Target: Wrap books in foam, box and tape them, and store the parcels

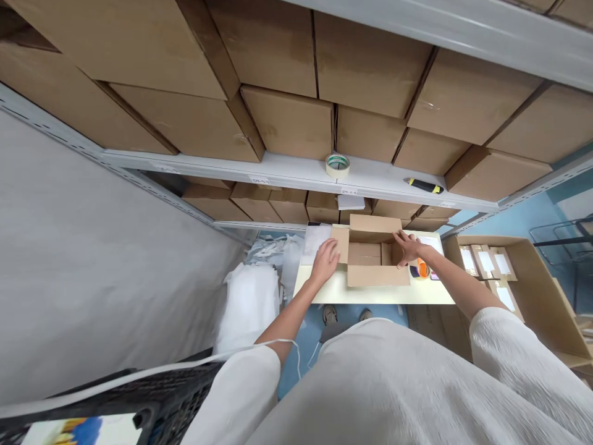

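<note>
An open cardboard box (377, 276) sits on a pale yellow table (333, 295) in front of me, its flaps folded outward. Its inside shows bare cardboard. My left hand (326, 259) grips the box's left flap at the outer edge, fingers bent over it. On the opposite side, my right hand (408, 248) holds the right edge, thumb and fingers apart around it; the hand hides most of that flap. Close by my right wrist lies a roll of orange tape (422, 268).
Cardboard boxes (287, 120) fill the metal shelves ahead. A masking tape roll (338, 165) and a yellow-black cutter (424, 185) lie on the shelf edge. At right, a large carton (532, 303) holds small boxes. White packing bags (248, 303) and a black crate (171, 402) stand left.
</note>
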### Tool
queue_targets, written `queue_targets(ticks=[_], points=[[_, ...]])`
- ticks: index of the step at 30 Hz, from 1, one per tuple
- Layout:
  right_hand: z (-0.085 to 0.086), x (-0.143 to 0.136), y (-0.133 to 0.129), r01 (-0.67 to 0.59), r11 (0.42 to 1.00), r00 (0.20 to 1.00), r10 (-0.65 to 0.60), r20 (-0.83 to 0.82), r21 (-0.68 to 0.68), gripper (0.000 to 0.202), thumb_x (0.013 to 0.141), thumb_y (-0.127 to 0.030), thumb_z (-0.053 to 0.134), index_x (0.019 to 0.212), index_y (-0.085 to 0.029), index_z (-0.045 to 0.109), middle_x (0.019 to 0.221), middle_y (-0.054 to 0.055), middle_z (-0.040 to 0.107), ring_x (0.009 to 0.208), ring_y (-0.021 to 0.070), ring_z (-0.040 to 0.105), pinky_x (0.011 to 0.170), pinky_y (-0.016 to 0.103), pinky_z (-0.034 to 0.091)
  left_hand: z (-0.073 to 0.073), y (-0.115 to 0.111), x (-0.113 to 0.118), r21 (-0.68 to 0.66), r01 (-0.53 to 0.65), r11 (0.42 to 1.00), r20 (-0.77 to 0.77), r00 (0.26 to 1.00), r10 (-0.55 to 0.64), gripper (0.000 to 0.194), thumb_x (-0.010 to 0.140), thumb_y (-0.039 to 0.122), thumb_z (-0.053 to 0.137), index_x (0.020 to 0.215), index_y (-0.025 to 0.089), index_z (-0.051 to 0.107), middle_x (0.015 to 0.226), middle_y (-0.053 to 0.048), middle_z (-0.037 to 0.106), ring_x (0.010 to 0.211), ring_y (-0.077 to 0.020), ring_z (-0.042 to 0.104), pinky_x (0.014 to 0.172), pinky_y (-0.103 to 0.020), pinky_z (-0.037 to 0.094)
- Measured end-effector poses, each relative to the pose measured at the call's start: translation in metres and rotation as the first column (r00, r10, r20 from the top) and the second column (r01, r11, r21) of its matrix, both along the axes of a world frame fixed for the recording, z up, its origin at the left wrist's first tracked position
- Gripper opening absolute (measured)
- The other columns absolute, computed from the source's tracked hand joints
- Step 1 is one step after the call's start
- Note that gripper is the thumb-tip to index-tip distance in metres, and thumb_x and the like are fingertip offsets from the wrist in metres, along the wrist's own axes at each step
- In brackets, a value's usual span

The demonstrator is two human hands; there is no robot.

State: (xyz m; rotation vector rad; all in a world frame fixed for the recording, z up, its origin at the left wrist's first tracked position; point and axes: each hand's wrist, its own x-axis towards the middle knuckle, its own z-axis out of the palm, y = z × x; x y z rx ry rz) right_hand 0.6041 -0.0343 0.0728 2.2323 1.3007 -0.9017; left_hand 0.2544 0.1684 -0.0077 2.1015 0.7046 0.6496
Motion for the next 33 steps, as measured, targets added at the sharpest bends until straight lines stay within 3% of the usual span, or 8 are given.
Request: queue_targets(ticks=[3, 6, 10, 13, 18, 22, 26, 33], points=[[0.003, -0.003, -0.002, -0.006, 1.000, 1.000, 0.006, 0.014, 0.000, 0.172, 0.049, -0.083, 0.089, 0.175, -0.036, -0.017, 0.185, 0.008, -0.019, 0.166, 0.0550, 0.008, 0.132, 0.071, 0.021, -0.013, 0.030, -0.011, -0.074, -0.255, 0.964, 0.016, 0.966, 0.257, 0.039, 0.106, 0.029, 0.049, 0.143, 0.021, 0.061, 0.147, -0.017, 0.063, 0.138, -0.0293, 0.061, 0.123, -0.047, 0.047], [0.007, -0.005, -0.003, -0.006, 1.000, 1.000, 0.006, 0.014, 0.005, 0.171, 0.050, -0.085, 0.087, 0.175, -0.036, -0.019, 0.186, 0.006, -0.020, 0.165, 0.0560, 0.009, 0.132, 0.072, 0.022, -0.035, 0.064, -0.018, -0.178, -0.449, 0.876, -0.189, 0.889, 0.417, 0.040, 0.101, 0.024, 0.053, 0.141, 0.019, 0.060, 0.140, -0.018, 0.066, 0.124, -0.0281, 0.069, 0.116, -0.045, 0.051], [0.011, -0.008, -0.001, -0.010, 0.999, 0.999, 0.011, 0.038, -0.037, 0.170, 0.052, -0.084, 0.086, 0.175, -0.035, -0.020, 0.185, 0.005, -0.022, 0.165, 0.0563, 0.009, 0.132, 0.072, 0.022, -0.067, 0.099, -0.021, -0.223, -0.568, 0.792, -0.519, 0.757, 0.396, 0.045, 0.096, 0.032, 0.065, 0.139, 0.018, 0.061, 0.137, -0.019, 0.070, 0.132, -0.0353, 0.065, 0.114, -0.048, 0.050], [0.015, -0.011, 0.001, -0.006, 0.997, 0.999, 0.009, 0.052, -0.072, 0.169, 0.053, -0.083, 0.087, 0.175, -0.034, -0.021, 0.184, 0.004, -0.025, 0.166, 0.0565, 0.007, 0.132, 0.072, 0.021, -0.085, 0.113, -0.019, -0.237, -0.562, 0.793, -0.647, 0.700, 0.302, 0.046, 0.094, 0.038, 0.071, 0.135, 0.019, 0.063, 0.137, -0.019, 0.070, 0.134, -0.0375, 0.065, 0.110, -0.048, 0.052], [0.019, -0.016, 0.004, 0.019, 0.995, 0.998, -0.013, 0.065, -0.099, 0.170, 0.052, -0.086, 0.085, 0.173, -0.036, -0.023, 0.184, 0.003, -0.027, 0.167, 0.0568, 0.002, 0.132, 0.072, 0.021, -0.097, 0.119, -0.011, -0.190, -0.538, 0.821, -0.733, 0.634, 0.246, 0.044, 0.091, 0.041, 0.077, 0.127, 0.020, 0.064, 0.142, -0.020, 0.065, 0.133, -0.0388, 0.065, 0.108, -0.050, 0.054], [0.021, -0.019, 0.004, 0.022, 0.994, 0.997, -0.015, 0.071, -0.103, 0.171, 0.052, -0.088, 0.085, 0.173, -0.036, -0.024, 0.183, 0.003, -0.029, 0.167, 0.0569, 0.002, 0.132, 0.073, 0.022, -0.101, 0.123, -0.006, -0.175, -0.564, 0.807, -0.767, 0.592, 0.248, 0.050, 0.088, 0.042, 0.081, 0.128, 0.019, 0.060, 0.141, -0.021, 0.064, 0.135, -0.0387, 0.063, 0.110, -0.052, 0.052], [0.023, -0.020, 0.005, 0.025, 0.995, 0.997, -0.018, 0.070, -0.097, 0.172, 0.051, -0.087, 0.086, 0.174, -0.035, -0.022, 0.184, 0.004, -0.027, 0.167, 0.0569, 0.002, 0.132, 0.073, 0.022, -0.104, 0.125, -0.001, -0.209, -0.576, 0.790, -0.769, 0.596, 0.231, 0.048, 0.083, 0.039, 0.084, 0.121, 0.022, 0.060, 0.140, -0.020, 0.064, 0.136, -0.0393, 0.062, 0.110, -0.051, 0.052], [0.018, -0.016, 0.003, 0.026, 0.997, 0.998, -0.022, 0.051, -0.070, 0.171, 0.051, -0.082, 0.089, 0.174, -0.037, -0.021, 0.184, 0.004, -0.024, 0.167, 0.0566, 0.003, 0.132, 0.073, 0.021, -0.094, 0.117, -0.001, -0.435, -0.548, 0.715, -0.552, 0.789, 0.268, 0.043, 0.073, 0.023, 0.082, 0.108, 0.026, 0.058, 0.104, -0.011, 0.073, 0.111, -0.0373, 0.074, 0.100, -0.048, 0.058]])
